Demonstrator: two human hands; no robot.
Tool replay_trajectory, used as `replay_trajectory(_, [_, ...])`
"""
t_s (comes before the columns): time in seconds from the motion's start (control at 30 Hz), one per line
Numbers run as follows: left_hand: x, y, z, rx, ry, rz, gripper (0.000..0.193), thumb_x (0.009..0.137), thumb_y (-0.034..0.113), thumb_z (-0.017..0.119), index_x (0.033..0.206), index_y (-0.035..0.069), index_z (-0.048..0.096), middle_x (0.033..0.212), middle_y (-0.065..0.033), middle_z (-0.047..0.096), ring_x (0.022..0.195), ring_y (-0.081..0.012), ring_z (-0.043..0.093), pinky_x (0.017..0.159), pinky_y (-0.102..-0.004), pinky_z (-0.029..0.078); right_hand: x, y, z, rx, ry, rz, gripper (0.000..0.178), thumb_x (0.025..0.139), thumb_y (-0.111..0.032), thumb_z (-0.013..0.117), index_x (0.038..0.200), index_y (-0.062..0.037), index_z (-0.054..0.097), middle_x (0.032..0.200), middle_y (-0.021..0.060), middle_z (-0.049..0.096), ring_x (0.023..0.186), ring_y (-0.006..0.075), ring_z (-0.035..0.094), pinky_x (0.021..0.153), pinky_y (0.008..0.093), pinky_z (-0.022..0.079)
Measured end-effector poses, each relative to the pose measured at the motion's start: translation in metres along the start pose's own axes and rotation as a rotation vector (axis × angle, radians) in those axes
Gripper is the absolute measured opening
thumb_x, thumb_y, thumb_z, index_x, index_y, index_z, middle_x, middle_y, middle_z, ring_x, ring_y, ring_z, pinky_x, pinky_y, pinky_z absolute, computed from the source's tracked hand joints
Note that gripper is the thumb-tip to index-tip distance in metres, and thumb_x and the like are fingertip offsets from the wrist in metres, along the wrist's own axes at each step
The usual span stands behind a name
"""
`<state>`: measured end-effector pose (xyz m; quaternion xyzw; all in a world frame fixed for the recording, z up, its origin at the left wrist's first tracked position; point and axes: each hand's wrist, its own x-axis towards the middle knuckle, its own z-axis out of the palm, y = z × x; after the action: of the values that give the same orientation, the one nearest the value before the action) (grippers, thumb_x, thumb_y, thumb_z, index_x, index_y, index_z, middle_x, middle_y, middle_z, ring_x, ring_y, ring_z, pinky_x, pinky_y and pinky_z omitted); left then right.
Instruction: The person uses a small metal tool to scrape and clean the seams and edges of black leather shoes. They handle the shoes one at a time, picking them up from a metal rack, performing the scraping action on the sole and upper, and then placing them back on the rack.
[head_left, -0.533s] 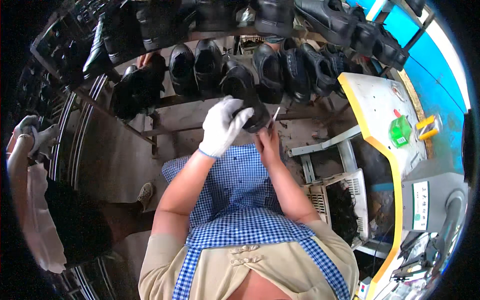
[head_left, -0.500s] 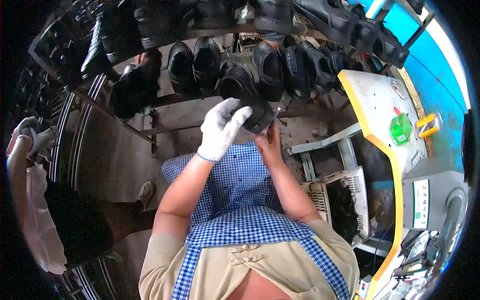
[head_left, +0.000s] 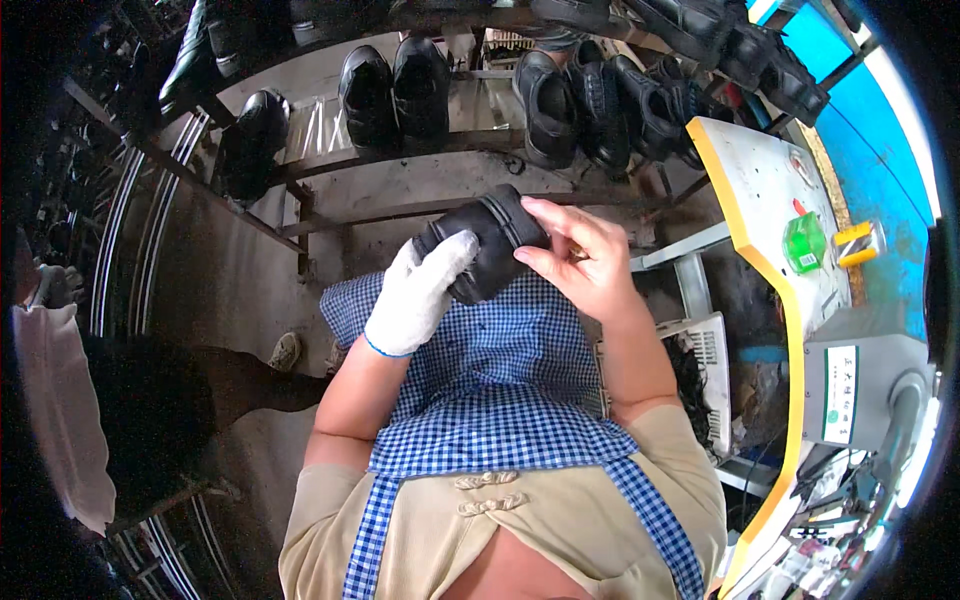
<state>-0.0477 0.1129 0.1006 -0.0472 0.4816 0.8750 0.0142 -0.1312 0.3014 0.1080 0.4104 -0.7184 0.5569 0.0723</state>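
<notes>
A black shoe (head_left: 485,245) is held in front of my chest, above the blue checked apron (head_left: 500,400). My left hand (head_left: 415,295), in a white knitted glove, is closed round the shoe's left part, thumb on top. At the shoe's right end, my bare right hand (head_left: 585,255) grips the edge between thumb and fingertips. Something small glints inside the right palm, too hidden to name. Beyond the hands, a pair of black shoes (head_left: 395,95) and several others (head_left: 550,105) stand on the rack's lower rail.
The metal shoe rack (head_left: 400,145) crosses ahead, with more shoes on its upper rail. At right stands a yellow-edged white table (head_left: 745,170) with a green container (head_left: 803,243). Below it sits a white plastic crate (head_left: 715,360). Another person's light sleeve (head_left: 60,410) is at far left.
Both hands have drawn the shoe back from the rack and turned it. My right hand has moved from beneath the shoe to its right end. The metal tool tip seen there earlier no longer shows.
</notes>
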Motion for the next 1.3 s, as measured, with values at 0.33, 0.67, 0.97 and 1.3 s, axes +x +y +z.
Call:
replay_trajectory(0.33, [-0.011,0.001,0.001,0.455,0.014,0.154,0.031,0.096,0.011,0.056,0.125,0.000,0.057,0.115,-0.0074,0.064,0.102,-0.0128,0.059,0.088,-0.0280,0.049,0.019,-0.016,-0.003,-0.661,-0.266,-0.315,0.016,0.079,-0.007,0.071,0.092,-0.0096,0.062,0.080,0.0033,0.057,0.064,0.0190,0.062,0.053,0.0314,0.051])
replay_trajectory(0.67, [-0.017,-0.008,-0.013,0.231,0.035,0.077,0.031,0.097,0.016,0.056,0.123,-0.001,0.058,0.112,-0.0081,0.065,0.099,-0.0140,0.060,0.088,-0.0276,0.049,-0.003,0.022,0.006,0.742,0.026,0.372,0.007,0.097,-0.011,0.055,0.099,-0.0042,0.056,0.065,-0.0033,0.048,0.055,0.0031,0.043,0.049,0.0185,0.031])
replay_trajectory(0.97, [-0.020,-0.003,0.003,1.053,-0.083,0.675,0.024,0.079,0.005,0.067,0.102,0.000,0.067,0.093,-0.0162,0.067,0.081,-0.0310,0.066,0.073,-0.0373,0.054,-0.032,0.044,0.003,0.411,-0.346,0.715,0.055,0.091,-0.025,0.067,0.135,0.0029,0.048,0.115,0.0122,0.061,0.080,0.0136,0.061,0.071,0.0273,0.052])
replay_trajectory(1.3, [-0.052,0.023,-0.015,1.079,-0.586,0.666,0.038,0.084,0.025,0.071,0.114,0.002,0.062,0.100,-0.0130,0.066,0.081,-0.0297,0.067,0.068,-0.0362,0.055,-0.102,0.104,0.064,1.171,-0.078,0.918,0.074,0.083,-0.053,0.065,0.133,-0.0010,0.050,0.124,0.0166,0.061,0.109,0.0286,0.063,0.091,0.0436,0.054])
